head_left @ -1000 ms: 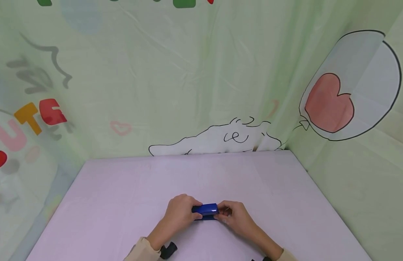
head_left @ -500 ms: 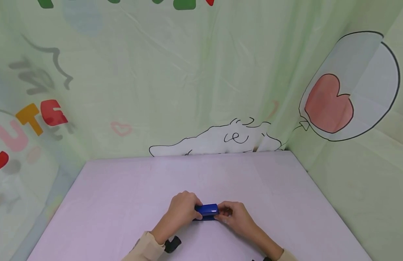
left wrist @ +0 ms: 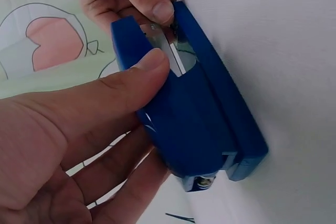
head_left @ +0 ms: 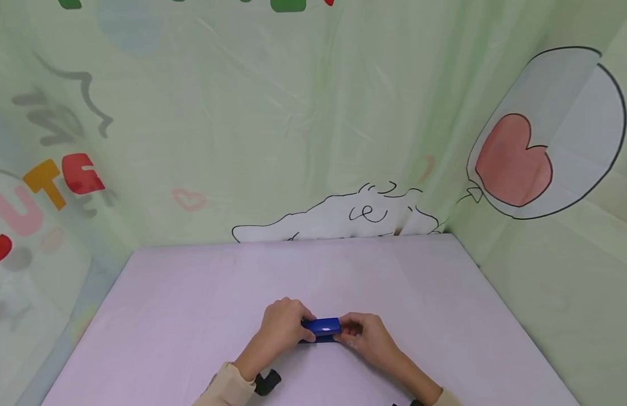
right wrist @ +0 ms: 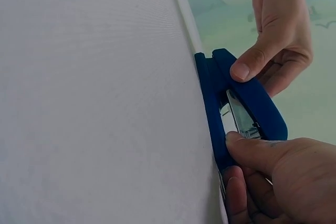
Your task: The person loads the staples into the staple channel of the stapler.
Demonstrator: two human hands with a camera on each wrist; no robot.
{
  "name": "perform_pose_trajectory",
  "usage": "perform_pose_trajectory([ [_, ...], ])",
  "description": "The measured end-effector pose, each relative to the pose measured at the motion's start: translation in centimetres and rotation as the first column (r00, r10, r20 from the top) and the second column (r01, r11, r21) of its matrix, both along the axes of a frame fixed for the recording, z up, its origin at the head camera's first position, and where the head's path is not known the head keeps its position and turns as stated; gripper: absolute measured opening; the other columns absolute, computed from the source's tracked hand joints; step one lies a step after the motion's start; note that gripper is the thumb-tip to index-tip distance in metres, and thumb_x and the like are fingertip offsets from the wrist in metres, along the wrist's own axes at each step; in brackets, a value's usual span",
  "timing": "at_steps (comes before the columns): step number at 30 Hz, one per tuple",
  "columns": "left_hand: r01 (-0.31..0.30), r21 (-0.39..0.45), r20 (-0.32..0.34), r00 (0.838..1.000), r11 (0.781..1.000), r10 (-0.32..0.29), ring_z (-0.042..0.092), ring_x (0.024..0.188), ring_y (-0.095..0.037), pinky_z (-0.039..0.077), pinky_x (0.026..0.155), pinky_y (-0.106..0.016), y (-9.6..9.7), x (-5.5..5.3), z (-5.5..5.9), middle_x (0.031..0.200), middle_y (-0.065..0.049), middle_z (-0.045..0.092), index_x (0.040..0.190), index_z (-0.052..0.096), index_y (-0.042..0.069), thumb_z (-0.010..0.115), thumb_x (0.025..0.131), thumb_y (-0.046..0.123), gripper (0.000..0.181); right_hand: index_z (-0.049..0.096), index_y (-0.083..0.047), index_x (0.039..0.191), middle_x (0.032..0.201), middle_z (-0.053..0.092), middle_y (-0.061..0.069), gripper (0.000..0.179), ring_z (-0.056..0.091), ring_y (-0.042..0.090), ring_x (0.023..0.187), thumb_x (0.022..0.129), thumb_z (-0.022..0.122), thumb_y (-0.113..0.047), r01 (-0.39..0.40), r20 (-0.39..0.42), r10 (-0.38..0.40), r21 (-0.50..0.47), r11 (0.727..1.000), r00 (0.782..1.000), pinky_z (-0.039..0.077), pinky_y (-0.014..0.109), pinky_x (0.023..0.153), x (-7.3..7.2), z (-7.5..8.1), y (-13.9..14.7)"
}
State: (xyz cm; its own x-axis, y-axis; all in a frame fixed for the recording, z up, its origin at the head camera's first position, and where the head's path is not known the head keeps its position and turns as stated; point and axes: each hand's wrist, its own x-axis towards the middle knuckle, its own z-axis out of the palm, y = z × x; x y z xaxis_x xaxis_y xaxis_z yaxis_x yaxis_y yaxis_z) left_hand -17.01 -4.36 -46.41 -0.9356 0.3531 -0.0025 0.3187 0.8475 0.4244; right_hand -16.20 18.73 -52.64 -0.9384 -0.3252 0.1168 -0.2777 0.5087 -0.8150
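Note:
A blue stapler point(head_left: 323, 326) lies on the table between my two hands, with a gap between its upper arm and base. My left hand point(head_left: 283, 324) grips its left part, thumb on one side of the upper arm point(left wrist: 178, 119) and fingers on the other. At the right end, my right hand point(head_left: 366, 337) pinches near the base point(right wrist: 212, 108), its thumb by the metal magazine point(right wrist: 236, 114) in the gap. The right fingertips are partly hidden, so exactly what lies between them is unclear.
The pale lilac table point(head_left: 217, 287) spreads around both hands. Green printed curtain point(head_left: 273, 113) hangs behind it and at the sides. A black wrist strap part point(head_left: 268, 382) shows under the left wrist.
My left hand has shifted slightly right and up along the stapler since a second ago. My right hand and the stapler look almost unmoved.

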Motion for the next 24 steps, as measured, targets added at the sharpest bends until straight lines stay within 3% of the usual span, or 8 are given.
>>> perform_pose_trajectory([
  [12, 0.035, -0.005, -0.057, 0.998, 0.999, -0.035, 0.072, 0.095, -0.017, 0.053, 0.073, -0.03, -1.2, 0.4, -1.3, 0.106, 0.001, 0.083, 0.109, 0.085, 0.024, 0.093, 0.079, 0.037, 0.034, 0.079, -0.005, 0.105, 0.086, 0.075, 0.0, 0.02, 0.061, -0.002, 0.074, 0.086, 0.085, -0.006, -0.003, 0.005, 0.003, -0.009, 1.0, 1.0, 0.056, 0.02, 0.069, 0.0, -0.1, -0.5],
  [19, 0.067, 0.07, -0.039, 0.997, 0.995, -0.064, 0.071, 0.104, -0.02, 0.058, 0.091, -0.038, -1.5, 0.7, -1.4, 0.114, -0.002, 0.082, 0.118, 0.082, 0.016, 0.09, 0.084, 0.025, 0.036, 0.079, -0.005, 0.104, 0.089, 0.077, 0.001, 0.02, 0.063, -0.002, 0.075, 0.086, 0.086, -0.006, -0.015, -0.022, 0.015, -0.013, 1.0, 1.0, 0.057, 0.02, 0.069, -0.2, 0.1, -0.5],
  [24, 0.11, 0.013, -0.105, 0.989, 0.994, -0.108, 0.066, 0.126, -0.034, 0.051, 0.11, -0.054, -2.2, 1.3, -1.7, 0.139, -0.011, 0.073, 0.137, 0.071, 0.015, 0.084, 0.091, 0.034, 0.051, 0.077, -0.004, 0.109, 0.092, 0.077, 0.002, 0.031, 0.065, 0.001, 0.078, 0.083, 0.09, -0.015, -0.028, -0.048, 0.029, 0.018, 0.999, 0.998, 0.059, 0.022, 0.072, 0.1, 0.5, -0.2],
])
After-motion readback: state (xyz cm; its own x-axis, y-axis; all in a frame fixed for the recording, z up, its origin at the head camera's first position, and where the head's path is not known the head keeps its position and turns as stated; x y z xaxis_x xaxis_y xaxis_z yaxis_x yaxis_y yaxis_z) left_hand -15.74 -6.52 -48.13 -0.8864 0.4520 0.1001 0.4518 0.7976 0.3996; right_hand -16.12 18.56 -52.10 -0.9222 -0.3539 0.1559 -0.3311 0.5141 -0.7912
